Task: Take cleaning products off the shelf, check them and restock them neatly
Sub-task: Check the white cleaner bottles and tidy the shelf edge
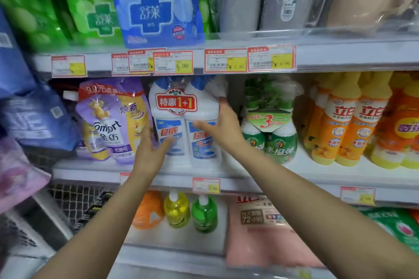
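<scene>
My left hand (150, 152) and right hand (223, 124) are open, flat on each side of the white bottle twin-pack (184, 124). It stands on the middle shelf (317, 172), at 12 o'clock from me.

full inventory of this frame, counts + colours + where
white bottle twin-pack: 1 pack of 2, white with blue caps, middle shelf centre
softener pouches: 2, purple and yellow, middle shelf left
green bottle pack: 1, green and white, middle shelf, right of the twin-pack
orange bottles: several, orange and yellow, middle shelf right
grey mugs: 2, top shelf
left hand: 1, open, at the twin-pack's left side
right hand: 1, open, on its right side
</scene>
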Action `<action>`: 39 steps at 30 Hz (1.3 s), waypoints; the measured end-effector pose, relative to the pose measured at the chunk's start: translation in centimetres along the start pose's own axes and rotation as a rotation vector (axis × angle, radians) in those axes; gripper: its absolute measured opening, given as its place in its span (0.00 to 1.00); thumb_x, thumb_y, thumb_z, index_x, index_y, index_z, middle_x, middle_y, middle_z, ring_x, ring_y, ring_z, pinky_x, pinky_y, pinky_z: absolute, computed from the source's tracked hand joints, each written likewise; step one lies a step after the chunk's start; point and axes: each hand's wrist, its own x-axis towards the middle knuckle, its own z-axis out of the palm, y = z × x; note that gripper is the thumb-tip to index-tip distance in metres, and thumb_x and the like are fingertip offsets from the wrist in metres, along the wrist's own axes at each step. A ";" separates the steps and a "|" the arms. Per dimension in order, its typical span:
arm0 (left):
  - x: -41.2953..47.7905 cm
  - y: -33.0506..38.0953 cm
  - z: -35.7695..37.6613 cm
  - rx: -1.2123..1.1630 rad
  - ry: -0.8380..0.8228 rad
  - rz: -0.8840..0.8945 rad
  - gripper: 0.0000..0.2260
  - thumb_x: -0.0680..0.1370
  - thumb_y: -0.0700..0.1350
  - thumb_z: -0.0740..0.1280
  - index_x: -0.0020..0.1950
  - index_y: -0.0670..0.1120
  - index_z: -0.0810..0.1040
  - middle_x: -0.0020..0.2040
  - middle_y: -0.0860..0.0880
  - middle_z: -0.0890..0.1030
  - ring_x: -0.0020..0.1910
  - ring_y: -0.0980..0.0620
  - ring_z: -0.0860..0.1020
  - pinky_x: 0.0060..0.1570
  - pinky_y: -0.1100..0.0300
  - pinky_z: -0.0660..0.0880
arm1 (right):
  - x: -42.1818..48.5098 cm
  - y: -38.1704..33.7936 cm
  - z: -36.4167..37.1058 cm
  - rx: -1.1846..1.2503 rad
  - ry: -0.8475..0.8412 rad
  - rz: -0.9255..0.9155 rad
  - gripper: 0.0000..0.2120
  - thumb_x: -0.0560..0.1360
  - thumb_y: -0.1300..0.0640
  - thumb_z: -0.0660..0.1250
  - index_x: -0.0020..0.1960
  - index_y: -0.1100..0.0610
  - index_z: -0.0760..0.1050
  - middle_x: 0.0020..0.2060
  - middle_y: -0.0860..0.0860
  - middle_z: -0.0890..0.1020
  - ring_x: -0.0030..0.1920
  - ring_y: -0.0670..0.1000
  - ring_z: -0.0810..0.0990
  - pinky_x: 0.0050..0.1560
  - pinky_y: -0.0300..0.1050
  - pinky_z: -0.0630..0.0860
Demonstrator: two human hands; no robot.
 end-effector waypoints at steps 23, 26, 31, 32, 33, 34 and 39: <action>-10.8 8.0 0.1 -0.364 -0.412 -0.064 0.38 0.51 0.71 0.77 0.52 0.50 0.81 0.47 0.53 0.86 0.46 0.54 0.85 0.42 0.64 0.79 | -11.9 -4.5 -11.9 0.451 0.070 0.066 0.20 0.66 0.58 0.75 0.57 0.55 0.76 0.49 0.48 0.86 0.49 0.49 0.86 0.43 0.39 0.81; -13.3 8.0 2.6 -0.461 -0.378 -0.244 0.32 0.53 0.65 0.80 0.50 0.48 0.84 0.48 0.46 0.86 0.48 0.45 0.85 0.50 0.47 0.81 | -13.5 -3.1 -13.5 0.468 0.085 0.228 0.27 0.66 0.56 0.75 0.64 0.56 0.71 0.52 0.51 0.85 0.48 0.50 0.86 0.41 0.40 0.82; -17.4 9.5 6.2 -0.454 -0.306 -0.303 0.18 0.66 0.52 0.77 0.53 0.47 0.82 0.46 0.49 0.86 0.47 0.48 0.85 0.48 0.49 0.82 | -17.0 -2.0 -16.0 0.004 0.250 0.222 0.32 0.68 0.40 0.75 0.65 0.50 0.66 0.58 0.47 0.74 0.57 0.45 0.76 0.50 0.35 0.74; -18.1 9.9 6.9 -0.398 -0.271 -0.252 0.13 0.68 0.51 0.75 0.51 0.49 0.82 0.43 0.53 0.86 0.44 0.53 0.85 0.43 0.57 0.82 | -17.7 -2.2 -16.2 -0.047 0.253 0.193 0.30 0.69 0.37 0.74 0.62 0.49 0.66 0.57 0.47 0.74 0.57 0.46 0.75 0.51 0.38 0.74; -18.7 10.5 7.5 -0.304 -0.222 -0.189 0.10 0.70 0.53 0.75 0.48 0.52 0.82 0.40 0.56 0.86 0.41 0.57 0.84 0.40 0.61 0.81 | -18.4 -2.8 -16.1 -0.055 0.189 0.208 0.31 0.68 0.33 0.72 0.61 0.49 0.67 0.57 0.46 0.73 0.57 0.45 0.74 0.53 0.41 0.75; -19.3 10.8 8.2 -0.154 -0.170 -0.091 0.11 0.70 0.59 0.74 0.45 0.54 0.81 0.37 0.57 0.85 0.38 0.58 0.83 0.38 0.61 0.78 | -18.9 -3.3 -15.7 -0.083 0.108 0.244 0.36 0.65 0.29 0.70 0.63 0.49 0.67 0.58 0.45 0.72 0.59 0.44 0.72 0.58 0.43 0.74; -21.4 11.8 12.0 0.576 -0.014 0.403 0.20 0.66 0.66 0.60 0.37 0.50 0.74 0.24 0.49 0.76 0.23 0.44 0.76 0.26 0.63 0.58 | -18.8 -2.8 -15.0 -0.101 0.161 0.412 0.57 0.49 0.20 0.66 0.67 0.55 0.63 0.61 0.51 0.71 0.64 0.53 0.71 0.65 0.55 0.72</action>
